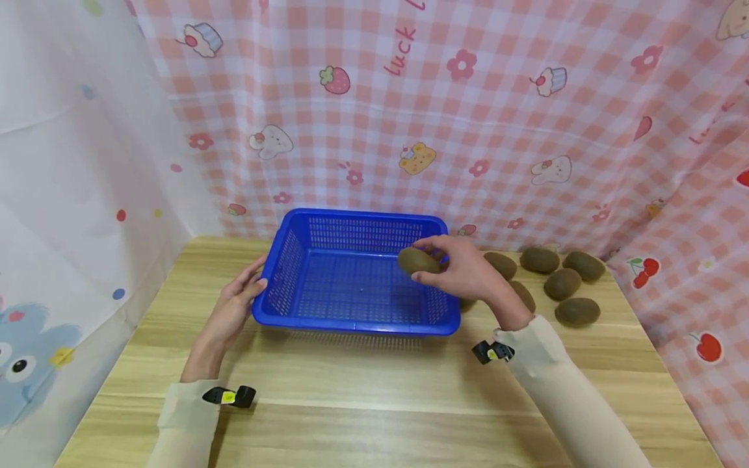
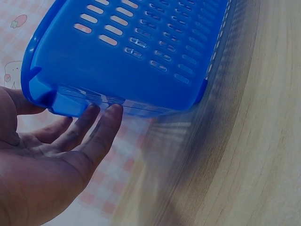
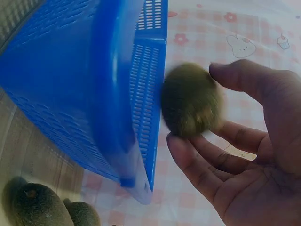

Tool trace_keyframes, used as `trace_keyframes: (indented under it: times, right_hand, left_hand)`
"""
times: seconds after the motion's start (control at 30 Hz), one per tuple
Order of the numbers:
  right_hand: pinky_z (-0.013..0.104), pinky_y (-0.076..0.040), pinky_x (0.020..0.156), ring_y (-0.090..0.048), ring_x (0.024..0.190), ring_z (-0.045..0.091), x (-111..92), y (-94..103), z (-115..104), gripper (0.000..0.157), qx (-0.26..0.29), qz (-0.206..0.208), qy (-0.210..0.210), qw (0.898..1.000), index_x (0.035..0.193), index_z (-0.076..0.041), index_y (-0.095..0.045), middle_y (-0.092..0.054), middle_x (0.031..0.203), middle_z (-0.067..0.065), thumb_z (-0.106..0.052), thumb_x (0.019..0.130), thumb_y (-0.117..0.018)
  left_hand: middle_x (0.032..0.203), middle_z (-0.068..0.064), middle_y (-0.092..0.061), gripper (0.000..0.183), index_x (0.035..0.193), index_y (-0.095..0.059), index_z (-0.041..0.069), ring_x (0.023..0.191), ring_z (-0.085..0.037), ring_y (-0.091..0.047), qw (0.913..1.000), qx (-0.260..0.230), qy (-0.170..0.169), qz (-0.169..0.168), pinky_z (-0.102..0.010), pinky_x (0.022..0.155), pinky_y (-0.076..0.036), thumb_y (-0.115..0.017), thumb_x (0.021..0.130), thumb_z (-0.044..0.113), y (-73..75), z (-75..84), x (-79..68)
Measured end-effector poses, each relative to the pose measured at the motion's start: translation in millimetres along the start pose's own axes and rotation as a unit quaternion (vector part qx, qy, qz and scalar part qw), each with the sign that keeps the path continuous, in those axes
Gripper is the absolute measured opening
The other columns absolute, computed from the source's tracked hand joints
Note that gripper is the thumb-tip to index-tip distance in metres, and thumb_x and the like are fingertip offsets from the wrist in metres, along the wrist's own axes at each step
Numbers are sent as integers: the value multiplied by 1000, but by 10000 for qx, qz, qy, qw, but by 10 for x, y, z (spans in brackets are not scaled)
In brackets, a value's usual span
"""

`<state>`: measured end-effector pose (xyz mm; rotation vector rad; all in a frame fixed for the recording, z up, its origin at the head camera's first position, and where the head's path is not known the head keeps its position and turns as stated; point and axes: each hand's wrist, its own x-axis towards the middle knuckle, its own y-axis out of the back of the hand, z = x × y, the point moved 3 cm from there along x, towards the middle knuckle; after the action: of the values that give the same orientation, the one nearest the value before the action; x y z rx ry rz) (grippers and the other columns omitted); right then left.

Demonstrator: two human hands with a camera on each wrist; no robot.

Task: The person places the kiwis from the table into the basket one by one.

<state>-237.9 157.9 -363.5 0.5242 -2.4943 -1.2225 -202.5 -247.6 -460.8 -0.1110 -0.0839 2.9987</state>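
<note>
A brown kiwi [image 1: 418, 261] is pinched between the thumb and fingers of my right hand [image 1: 459, 266], above the right side of a blue plastic basket [image 1: 357, 328]. The right wrist view shows the same kiwi [image 3: 190, 100] beside the basket's rim [image 3: 113, 70], slightly blurred. My left hand [image 1: 231, 305] holds the basket's left edge, thumb at the rim. From the left wrist, the fingertips [image 2: 113, 113] of that hand press the outer wall under the rim.
Several more kiwis [image 1: 562, 284] lie on the wooden table [image 1: 351, 403] to the right of the basket, one partly behind its right end. A pink checked cloth [image 1: 374, 117] hangs behind the table, and a white one [image 1: 88, 162] hangs at the left.
</note>
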Motion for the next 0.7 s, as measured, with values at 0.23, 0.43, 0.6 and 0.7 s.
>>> trace_keyframes:
  times: [0.23, 0.43, 0.6, 0.7]
  right_hand:
    - [45, -61, 86, -70, 101, 27, -14, -14, 52, 48, 98, -28, -86, 9999, 133, -9, -66, -70, 119, 11, -28, 91, -79]
    - [46, -60, 90, -69, 109, 30, -56, 22, 85, 52, 64, 22, -85, 9999, 137, -11, -63, -67, 127, 11, -34, 92, -78]
    - [50, -58, 93, -66, 117, 32, -113, 52, 115, 60, -66, 101, -100, 9999, 144, -17, -58, -63, 137, 10, -39, 91, -78]
    - [53, -57, 95, -63, 124, 34, -155, 69, 140, 65, -127, 147, -170, 9997, 147, -20, -54, -58, 144, 11, -43, 91, -77]
  left_hand:
    - [142, -3, -52, 60, 164, -26, 14, 113, -5, -62, 10000, 52, 25, -7, -20, 91, -56, -49, 110, 26, -3, 2, -1]
    - [143, -4, -50, 59, 164, -26, 15, 113, -5, -61, 9999, 133, 64, 5, -20, 91, -55, -48, 110, 27, -7, 9, 1]
    - [145, -5, -49, 59, 164, -26, 16, 114, -5, -61, 9999, 143, 60, -27, -20, 91, -55, -48, 110, 27, -10, 10, -2]
    - [144, -4, -50, 59, 164, -26, 16, 113, -5, -62, 9999, 93, 66, -36, -20, 91, -55, -48, 110, 26, -15, 4, 1]
